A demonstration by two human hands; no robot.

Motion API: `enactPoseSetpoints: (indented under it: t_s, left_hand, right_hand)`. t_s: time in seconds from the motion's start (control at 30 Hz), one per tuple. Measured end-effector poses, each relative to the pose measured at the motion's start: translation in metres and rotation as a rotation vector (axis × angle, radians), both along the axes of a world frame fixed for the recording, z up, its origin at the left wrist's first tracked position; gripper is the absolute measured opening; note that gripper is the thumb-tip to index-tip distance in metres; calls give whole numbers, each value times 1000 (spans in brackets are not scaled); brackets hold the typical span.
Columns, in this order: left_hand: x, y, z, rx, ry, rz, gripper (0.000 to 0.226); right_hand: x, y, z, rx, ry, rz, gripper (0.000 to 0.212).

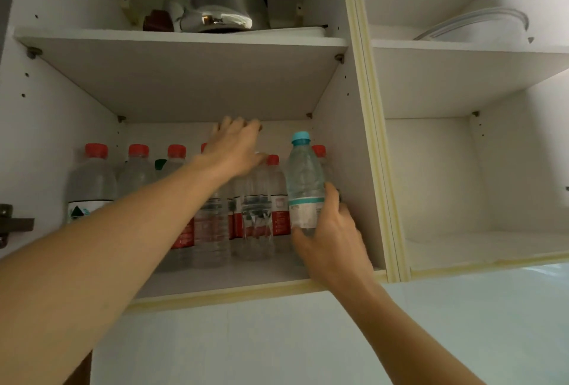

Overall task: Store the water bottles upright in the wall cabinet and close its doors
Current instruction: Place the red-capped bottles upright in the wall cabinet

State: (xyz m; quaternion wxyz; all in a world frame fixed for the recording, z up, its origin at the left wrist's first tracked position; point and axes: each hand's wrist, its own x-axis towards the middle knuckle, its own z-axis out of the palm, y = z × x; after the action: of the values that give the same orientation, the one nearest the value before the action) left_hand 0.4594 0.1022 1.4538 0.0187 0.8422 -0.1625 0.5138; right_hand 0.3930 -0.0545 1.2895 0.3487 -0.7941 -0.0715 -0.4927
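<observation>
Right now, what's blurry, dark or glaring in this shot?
Head view: the left hand is motion-blurred; the blue-capped bottle in the right hand is fairly sharp; the shelf underside is shadowed; glare on the kettle; wide-angle lens bows the cabinet divider.

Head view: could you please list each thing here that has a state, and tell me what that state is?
Blue-capped bottle: upright, capped, gripped by the right hand.
Red-capped bottles: upright, capped, on the lower shelf.
Left hand: fingers extended over the bottle tops; contact unclear.
Wall cabinet: open, doors out of view.
Kettle: on the upper shelf.
</observation>
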Motion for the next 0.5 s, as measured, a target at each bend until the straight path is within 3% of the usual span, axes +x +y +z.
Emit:
enactPoseSetpoints:
  t_s: [0.1,0.27,0.5]
  left_hand:
    - [9,-8,21,40,111,109,59]
    - [18,-16,29,18,391,65,44]
    - [27,-8,33,46,359,139,34]
  right_hand:
    - [0,-1,1,3,-9,-41,85]
    - [-2,-1,1,-8,7,-61,87]
    - [-4,-2,2,-1,-2,-40,85]
